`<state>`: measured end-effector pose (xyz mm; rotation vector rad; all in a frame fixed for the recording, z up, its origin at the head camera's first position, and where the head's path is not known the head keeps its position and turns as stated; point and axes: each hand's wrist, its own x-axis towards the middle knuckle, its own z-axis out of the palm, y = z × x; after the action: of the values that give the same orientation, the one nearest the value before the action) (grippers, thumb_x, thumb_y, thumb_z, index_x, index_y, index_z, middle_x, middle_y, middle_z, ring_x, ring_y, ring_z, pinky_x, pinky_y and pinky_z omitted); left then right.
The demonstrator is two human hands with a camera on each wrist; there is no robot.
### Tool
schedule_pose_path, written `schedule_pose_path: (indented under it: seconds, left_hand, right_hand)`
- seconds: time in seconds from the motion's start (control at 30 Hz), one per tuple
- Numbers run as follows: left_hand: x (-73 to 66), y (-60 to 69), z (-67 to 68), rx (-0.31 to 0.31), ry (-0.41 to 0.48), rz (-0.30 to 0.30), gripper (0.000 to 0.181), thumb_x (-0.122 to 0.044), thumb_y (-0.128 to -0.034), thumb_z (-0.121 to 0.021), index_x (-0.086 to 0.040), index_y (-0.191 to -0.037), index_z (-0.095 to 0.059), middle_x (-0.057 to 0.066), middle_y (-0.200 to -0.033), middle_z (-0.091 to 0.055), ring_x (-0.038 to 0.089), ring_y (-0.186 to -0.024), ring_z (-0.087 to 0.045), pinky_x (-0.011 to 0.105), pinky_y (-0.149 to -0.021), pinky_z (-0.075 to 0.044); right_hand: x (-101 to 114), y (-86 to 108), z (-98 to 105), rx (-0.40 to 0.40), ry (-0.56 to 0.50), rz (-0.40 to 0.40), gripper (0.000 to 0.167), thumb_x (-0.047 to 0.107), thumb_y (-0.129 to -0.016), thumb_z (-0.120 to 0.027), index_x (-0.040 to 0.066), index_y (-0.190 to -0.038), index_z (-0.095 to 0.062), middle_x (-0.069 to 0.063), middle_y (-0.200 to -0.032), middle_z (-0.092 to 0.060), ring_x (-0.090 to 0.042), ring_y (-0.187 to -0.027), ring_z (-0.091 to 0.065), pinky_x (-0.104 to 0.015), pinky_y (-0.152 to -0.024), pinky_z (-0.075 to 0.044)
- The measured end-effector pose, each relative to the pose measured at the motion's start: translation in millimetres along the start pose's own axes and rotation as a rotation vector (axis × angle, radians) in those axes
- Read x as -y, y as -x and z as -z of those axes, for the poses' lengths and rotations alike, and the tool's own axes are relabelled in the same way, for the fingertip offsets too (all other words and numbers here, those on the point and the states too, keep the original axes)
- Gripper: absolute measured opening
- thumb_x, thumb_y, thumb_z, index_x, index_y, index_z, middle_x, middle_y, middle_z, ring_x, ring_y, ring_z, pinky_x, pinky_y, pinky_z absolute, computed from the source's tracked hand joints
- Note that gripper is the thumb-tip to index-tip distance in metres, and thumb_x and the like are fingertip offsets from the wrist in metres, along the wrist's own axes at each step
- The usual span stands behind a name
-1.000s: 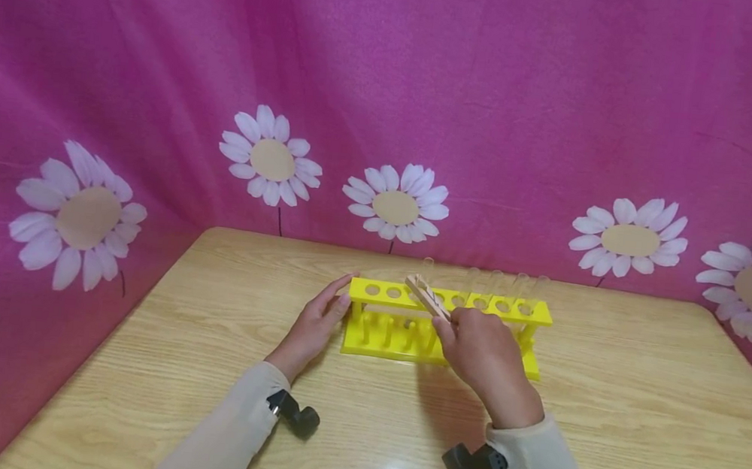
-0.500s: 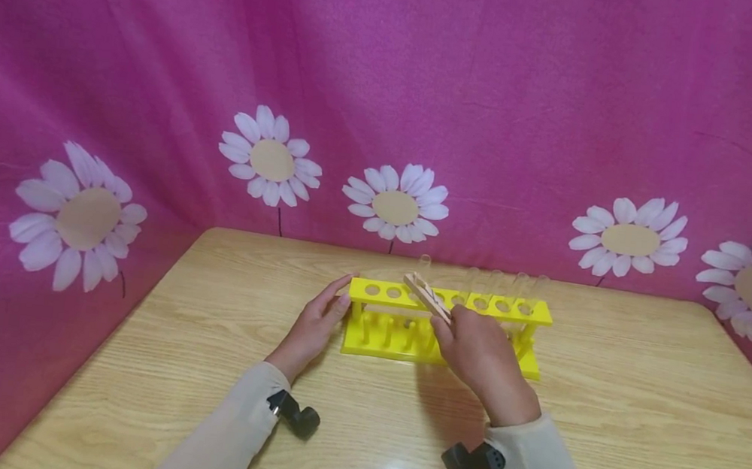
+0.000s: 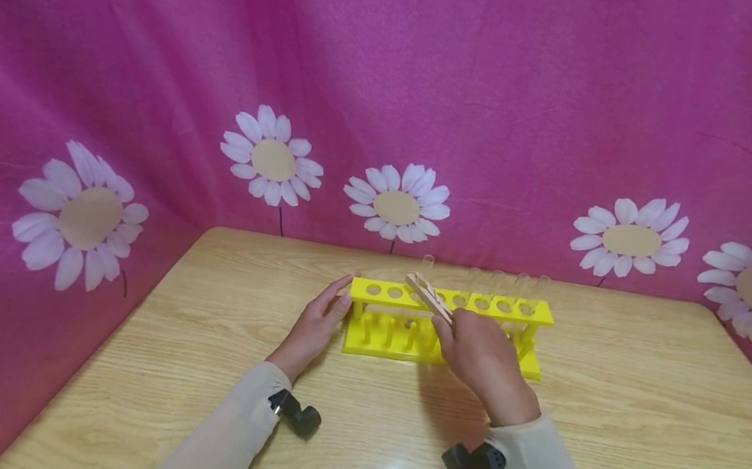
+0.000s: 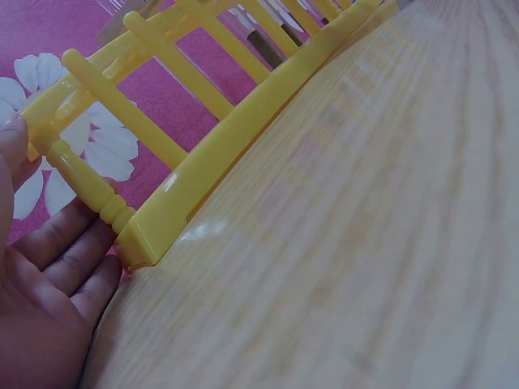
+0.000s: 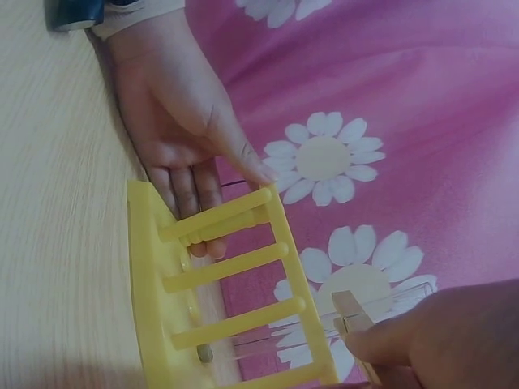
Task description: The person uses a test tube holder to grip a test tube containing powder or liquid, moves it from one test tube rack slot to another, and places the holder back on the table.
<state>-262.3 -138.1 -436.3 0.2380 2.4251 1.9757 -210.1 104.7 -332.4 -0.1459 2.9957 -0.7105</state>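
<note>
A yellow test tube rack (image 3: pixel 383 302) stands on the table. My left hand (image 3: pixel 310 332) grips its left end; in the left wrist view the fingers (image 4: pixel 69 247) reach behind the end post and the thumb lies at the top bar. My right hand (image 3: pixel 485 358) holds a wooden test tube clamp (image 3: pixel 429 296), slanted over the rack's top bar. At the clamp's far end, a clear test tube (image 3: pixel 428 261) rises from the rack, its dark tip (image 5: pixel 205 353) low between the pegs in the right wrist view. Whether the clamp pinches the tube, I cannot tell.
Several clear test tubes (image 3: pixel 496 280) stand in the holes at the rack's right side; some holes at its left hold none. The wooden table (image 3: pixel 641 381) meets a pink daisy-printed cloth (image 3: pixel 515 127) at the back and left. Each wrist carries a black camera.
The clamp and the tube beside it have shifted only slightly, the tube's top a little higher than one second ago. My left hand and the rack have stayed in place.
</note>
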Motion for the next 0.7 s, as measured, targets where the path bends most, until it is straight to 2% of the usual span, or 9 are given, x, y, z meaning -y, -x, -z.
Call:
schedule_pose_path:
  seconds: [0.7]
  left_hand:
    - [-1.3, 0.1, -0.5, -0.003, -0.025, -0.009, 0.059, -0.056, -0.0976, -0.041, -0.028, -0.150, -0.036, -0.016, -0.150, -0.037, 0.014, -0.143, -0.025, 0.045, -0.117, -0.018]
  right_hand:
    - [1.6, 2.5, 7.6, -0.052, -0.020, 0.042, 0.029, 0.031, -0.099, -0.055, 0.006, -0.086, -0.057, -0.008, -0.065, -0.048, -0.021, -0.055, -0.045, -0.030, -0.049, -0.037]
